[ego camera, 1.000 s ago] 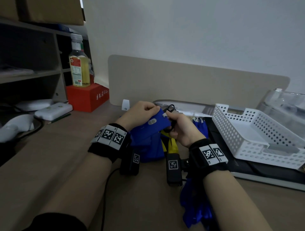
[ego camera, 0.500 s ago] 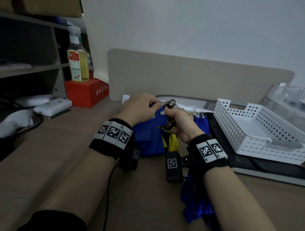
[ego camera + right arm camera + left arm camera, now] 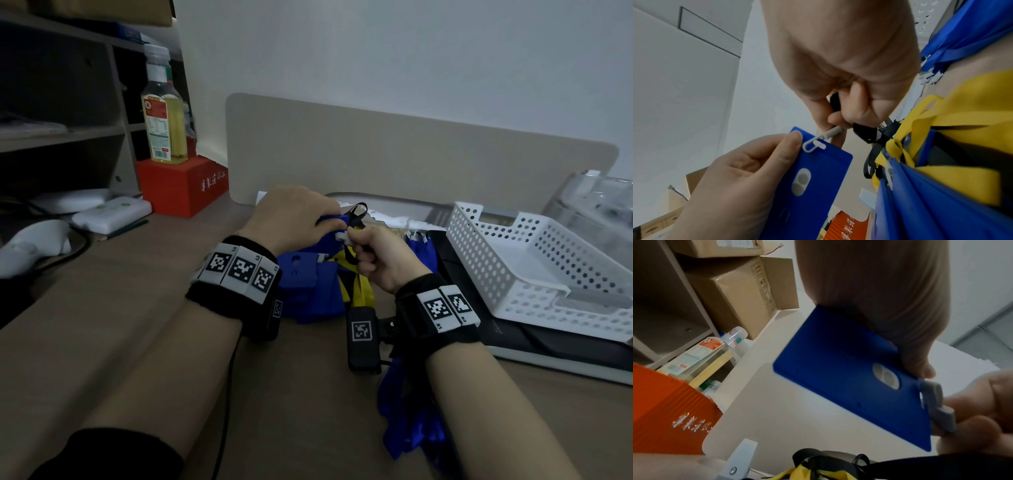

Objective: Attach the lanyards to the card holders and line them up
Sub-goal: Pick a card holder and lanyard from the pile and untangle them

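While the left hand (image 3: pixel 731 175) pinches a blue card holder (image 3: pixel 813 186), the right hand (image 3: pixel 842 68) pinches the white lanyard clip (image 3: pixel 824 136) hooked in its slot. Both hover mid-frame over a wooden desk (image 3: pixel 120 308); a white perforated basket (image 3: pixel 534 274) sits right.

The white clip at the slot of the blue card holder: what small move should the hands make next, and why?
Probably the right hand should press the white clip closed. Its hook already sits in the slot of the blue card holder, which the left hand pinches by the top corner. Whether the hook has latched cannot be seen, so this remains a judgement.
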